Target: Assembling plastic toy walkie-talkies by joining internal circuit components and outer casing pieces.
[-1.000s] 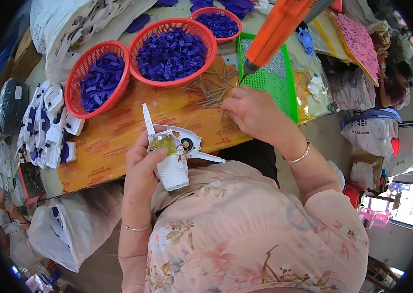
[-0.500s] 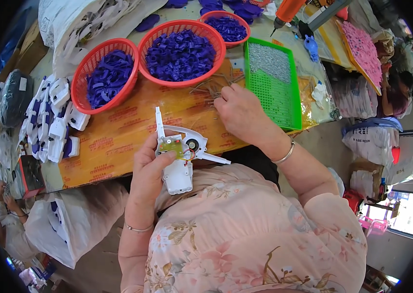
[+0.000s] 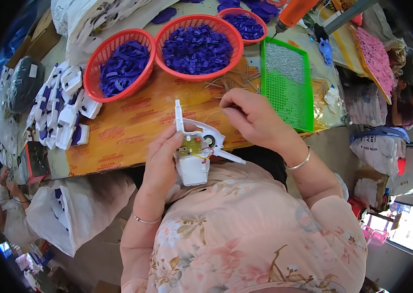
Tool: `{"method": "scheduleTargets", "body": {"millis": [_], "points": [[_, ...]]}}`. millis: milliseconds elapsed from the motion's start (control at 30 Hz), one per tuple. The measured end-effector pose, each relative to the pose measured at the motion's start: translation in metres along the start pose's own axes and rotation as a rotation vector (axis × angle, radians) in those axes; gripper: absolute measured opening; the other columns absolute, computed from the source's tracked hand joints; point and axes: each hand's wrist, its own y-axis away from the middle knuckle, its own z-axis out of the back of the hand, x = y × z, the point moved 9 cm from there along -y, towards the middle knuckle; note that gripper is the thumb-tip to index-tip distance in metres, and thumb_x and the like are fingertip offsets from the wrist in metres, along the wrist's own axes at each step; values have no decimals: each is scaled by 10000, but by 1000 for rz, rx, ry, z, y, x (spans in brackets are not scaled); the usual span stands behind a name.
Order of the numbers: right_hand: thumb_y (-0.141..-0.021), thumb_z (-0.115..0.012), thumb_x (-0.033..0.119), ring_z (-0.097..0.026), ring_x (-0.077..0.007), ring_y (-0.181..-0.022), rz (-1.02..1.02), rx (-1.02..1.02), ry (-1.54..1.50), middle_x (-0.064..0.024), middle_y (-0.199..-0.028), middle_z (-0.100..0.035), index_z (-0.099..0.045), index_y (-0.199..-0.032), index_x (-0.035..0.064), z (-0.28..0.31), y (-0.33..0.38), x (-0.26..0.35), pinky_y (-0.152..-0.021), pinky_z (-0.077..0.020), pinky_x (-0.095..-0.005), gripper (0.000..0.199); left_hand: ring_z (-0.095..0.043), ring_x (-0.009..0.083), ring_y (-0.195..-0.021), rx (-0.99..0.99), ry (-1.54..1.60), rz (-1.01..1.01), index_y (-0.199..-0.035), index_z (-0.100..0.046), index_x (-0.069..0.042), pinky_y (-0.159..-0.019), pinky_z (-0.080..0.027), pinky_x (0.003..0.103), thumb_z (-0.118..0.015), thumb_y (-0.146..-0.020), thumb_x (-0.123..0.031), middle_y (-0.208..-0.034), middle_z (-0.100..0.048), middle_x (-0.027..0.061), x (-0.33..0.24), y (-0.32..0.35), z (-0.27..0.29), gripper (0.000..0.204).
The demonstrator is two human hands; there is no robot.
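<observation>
My left hand (image 3: 160, 155) grips a white plastic housing half (image 3: 195, 172) just over the table's front edge, its thumb on the inner side. Inside the housing are a small greenish circuit board (image 3: 190, 146), a round black part (image 3: 209, 140) and thin red and yellow wires. To the right, my right hand (image 3: 260, 119) has its fingers curled, thumb and forefinger close together. Whatever they pinch, if anything, is too small to make out. Several thin metal pins (image 3: 238, 78) lie loose on the table just beyond its fingertips.
Red baskets (image 3: 155, 61) of purple plastic parts stand along the back. A green tray (image 3: 306, 93) of small metal pieces is at right, with an orange electric screwdriver (image 3: 292, 13) hanging above. White-and-purple housings (image 3: 65, 124) are piled at left. A person (image 3: 406, 105) sits at far right.
My right hand has drawn back from the loose pins toward the housing, fingers still curled. My left hand keeps hold of the housing. The whole view has shifted slightly.
</observation>
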Motion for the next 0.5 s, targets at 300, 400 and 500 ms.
{"method": "scheduleTargets", "body": {"millis": [300,400,500], "points": [[-798,-612,-6,-520,-129,-753,15,194,-415,-36,-797,-556,-662,-884,12,-28,-1,19,-669,-415,-248,101,-599,121,-805,32,111,114,-1107,-559,55,-712,-489,244,-425,-879,-137,-941,-625,89,13,5,-12,326],[-802,-606,-10,-533,-99,-765,-36,258,-429,-21,-811,-567,-658,-884,10,-42,0,14,-672,-424,-230,99,-567,85,-758,2,105,124,-1147,-559,35,-651,-450,210,-436,-869,-153,-913,-616,47,18,5,-7,357],[-806,-600,-11,-544,-62,-753,-275,244,-713,-4,-841,-597,-653,-885,3,-52,2,-2,-662,-443,-210,96,-528,49,-717,-13,117,124,-1183,-552,17,-598,-401,186,-448,-868,-177,-893,-602,10,16,6,-9,384]]}}
